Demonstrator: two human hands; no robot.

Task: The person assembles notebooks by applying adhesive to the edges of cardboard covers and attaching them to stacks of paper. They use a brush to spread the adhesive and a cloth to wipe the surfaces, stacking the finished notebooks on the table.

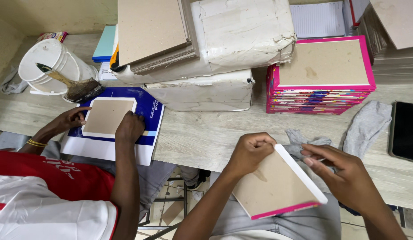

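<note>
I hold a notebook [273,186] with a brown board face, white page block and pink edge, tilted over my lap at the table's front edge. My left hand [250,153] grips its upper left corner with fingers curled. My right hand [344,173] rests at the white page edge on the right, fingers extended along it. To the left, another person's two hands [128,129] press a brown board [107,116] onto a blue and white cover sheet [148,111].
A stack of pink-edged notebooks [322,84] stands behind my hands. White wrapped bundles [224,49] topped with brown boards sit at centre back. A white bucket [50,66] with a brush lies at left. A grey cloth [364,126] and dark tablet [406,131] lie at right.
</note>
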